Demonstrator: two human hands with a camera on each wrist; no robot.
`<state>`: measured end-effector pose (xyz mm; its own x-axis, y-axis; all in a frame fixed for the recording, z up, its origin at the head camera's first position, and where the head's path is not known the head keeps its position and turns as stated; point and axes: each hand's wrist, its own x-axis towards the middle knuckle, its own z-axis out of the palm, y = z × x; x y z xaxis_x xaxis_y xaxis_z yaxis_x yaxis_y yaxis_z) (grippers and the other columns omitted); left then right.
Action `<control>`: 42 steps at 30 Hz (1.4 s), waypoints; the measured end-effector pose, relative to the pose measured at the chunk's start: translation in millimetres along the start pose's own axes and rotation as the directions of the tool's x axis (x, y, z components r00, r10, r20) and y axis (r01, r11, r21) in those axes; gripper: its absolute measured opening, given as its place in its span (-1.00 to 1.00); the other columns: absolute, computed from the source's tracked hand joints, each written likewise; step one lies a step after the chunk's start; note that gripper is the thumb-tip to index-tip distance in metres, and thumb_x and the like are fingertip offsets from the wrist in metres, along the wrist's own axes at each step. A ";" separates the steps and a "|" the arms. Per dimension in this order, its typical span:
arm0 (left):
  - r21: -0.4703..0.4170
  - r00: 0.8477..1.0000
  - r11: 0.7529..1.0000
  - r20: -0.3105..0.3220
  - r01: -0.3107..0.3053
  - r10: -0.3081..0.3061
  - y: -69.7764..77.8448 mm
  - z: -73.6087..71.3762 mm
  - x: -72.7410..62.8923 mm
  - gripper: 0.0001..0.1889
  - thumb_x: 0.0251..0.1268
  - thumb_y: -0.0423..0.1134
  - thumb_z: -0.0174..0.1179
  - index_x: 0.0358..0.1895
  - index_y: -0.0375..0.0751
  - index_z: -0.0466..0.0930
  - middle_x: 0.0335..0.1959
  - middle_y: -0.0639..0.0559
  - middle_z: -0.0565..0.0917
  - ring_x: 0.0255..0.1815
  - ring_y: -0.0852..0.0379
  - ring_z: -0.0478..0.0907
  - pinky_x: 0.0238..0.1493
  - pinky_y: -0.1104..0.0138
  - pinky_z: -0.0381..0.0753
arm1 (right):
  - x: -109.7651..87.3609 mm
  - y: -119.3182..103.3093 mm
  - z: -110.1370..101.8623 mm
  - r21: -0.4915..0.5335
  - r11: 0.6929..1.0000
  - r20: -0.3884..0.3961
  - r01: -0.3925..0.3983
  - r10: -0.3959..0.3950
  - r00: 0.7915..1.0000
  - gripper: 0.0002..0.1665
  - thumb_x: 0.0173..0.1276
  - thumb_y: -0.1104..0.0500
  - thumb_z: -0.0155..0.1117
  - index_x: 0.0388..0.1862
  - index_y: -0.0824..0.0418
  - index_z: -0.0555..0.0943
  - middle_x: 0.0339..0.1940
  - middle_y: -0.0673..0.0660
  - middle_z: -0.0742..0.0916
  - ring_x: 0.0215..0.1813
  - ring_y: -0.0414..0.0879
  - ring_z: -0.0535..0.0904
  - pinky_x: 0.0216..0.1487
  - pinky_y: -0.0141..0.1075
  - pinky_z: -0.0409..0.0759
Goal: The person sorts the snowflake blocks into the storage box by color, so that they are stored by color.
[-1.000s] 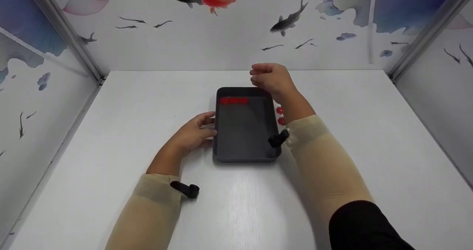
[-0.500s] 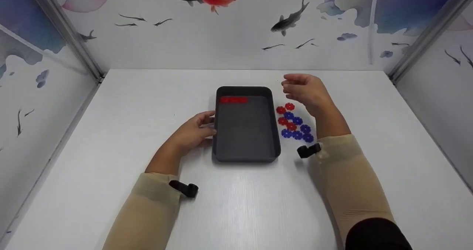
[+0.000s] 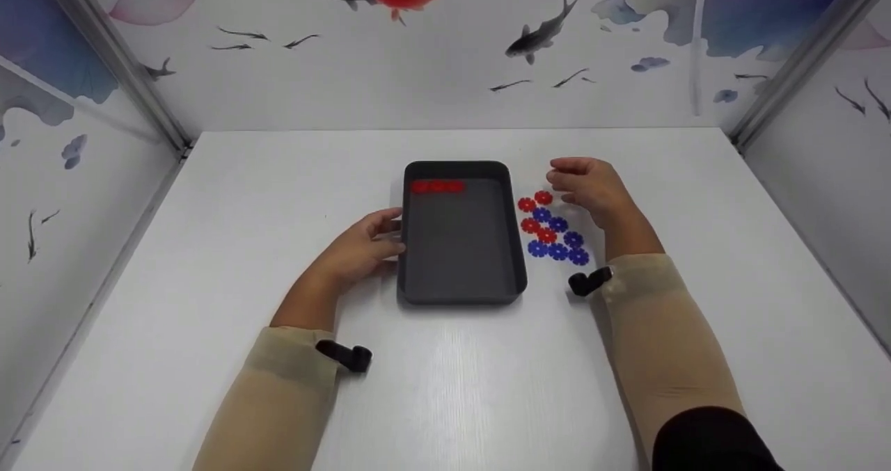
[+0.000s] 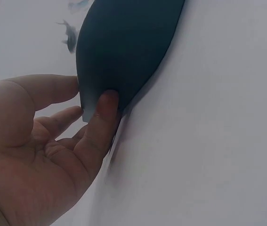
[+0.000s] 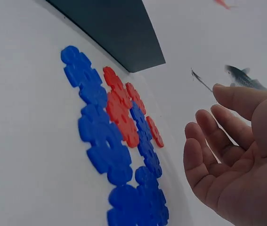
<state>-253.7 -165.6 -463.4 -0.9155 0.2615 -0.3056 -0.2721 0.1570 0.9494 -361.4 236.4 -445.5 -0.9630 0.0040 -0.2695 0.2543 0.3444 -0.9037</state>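
Observation:
In the head view my left hand (image 3: pixel 358 248) rests its fingertips against the left side of a dark grey rectangular tray (image 3: pixel 463 293). The left wrist view has thumb and fingers at the tray's outer wall (image 4: pixel 128 42). A row of red notched discs (image 3: pixel 437 187) lies inside the tray at its far left. Right of the tray, several loose red discs (image 3: pixel 547 235) and blue discs (image 3: pixel 537 248) lie flat on the table. Just beyond them, my right hand (image 3: pixel 592 186) hovers with loosely bent fingers, holding nothing; the right wrist view has its palm (image 5: pixel 237 183) beside the discs.
The white table (image 3: pixel 445 387) runs back to a wall (image 3: pixel 418 74) printed with fish. Similar side panels and metal posts (image 3: pixel 132 67) frame it. A small black wrist camera (image 3: pixel 344 355) juts from the left sleeve, another camera (image 3: pixel 590 281) from the right.
My right hand has moved right from over the tray's far right corner, then lower toward the loose discs, uncovering them. The left hand and the tray have stayed in place.

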 end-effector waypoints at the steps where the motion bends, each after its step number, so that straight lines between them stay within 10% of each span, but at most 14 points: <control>1: 0.000 1.000 1.000 -0.003 -0.001 0.001 0.4 -0.1 -0.1 -0.23 0.49 -0.41 0.22 0.69 0.04 0.23 0.64 -0.05 0.35 0.57 -0.05 0.46 0.46 0.03 0.64 | 1.3 2.0 -0.8 -0.017 1.000 0.005 -0.003 0.003 1.000 -0.35 0.50 -0.12 0.44 0.51 -0.03 0.57 0.40 0.07 0.69 0.39 0.01 0.63 0.49 -0.11 0.60; 29: 0.027 1.000 1.000 -0.003 -0.006 0.006 2.2 -0.2 -2.3 -0.23 0.50 -0.42 0.22 0.70 0.04 0.21 0.66 -0.04 0.33 0.61 -0.04 0.41 0.49 0.02 0.61 | 14.0 -2.6 0.3 -0.515 0.856 0.082 -0.041 0.098 0.992 -0.49 0.43 0.01 0.51 0.33 -0.01 0.69 0.39 0.23 0.63 0.43 0.24 0.48 0.57 0.21 0.49; 42: -0.001 1.000 1.000 0.015 -0.019 0.019 2.2 -0.4 -2.3 -0.23 0.50 -0.43 0.20 0.71 0.02 0.20 0.64 -0.07 0.35 0.58 -0.07 0.45 0.43 0.03 0.66 | 20.1 -2.8 -0.4 -0.431 0.899 0.032 -0.082 0.106 0.994 -0.51 0.43 0.03 0.52 0.28 0.07 0.64 0.24 0.22 0.65 0.21 0.12 0.54 0.34 -0.03 0.67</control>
<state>-252.2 -166.3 -460.5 -0.9158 0.2791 -0.2888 -0.2551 0.1513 0.9550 -381.6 235.9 -448.3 -0.9273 0.0100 -0.3742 0.2688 0.7136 -0.6470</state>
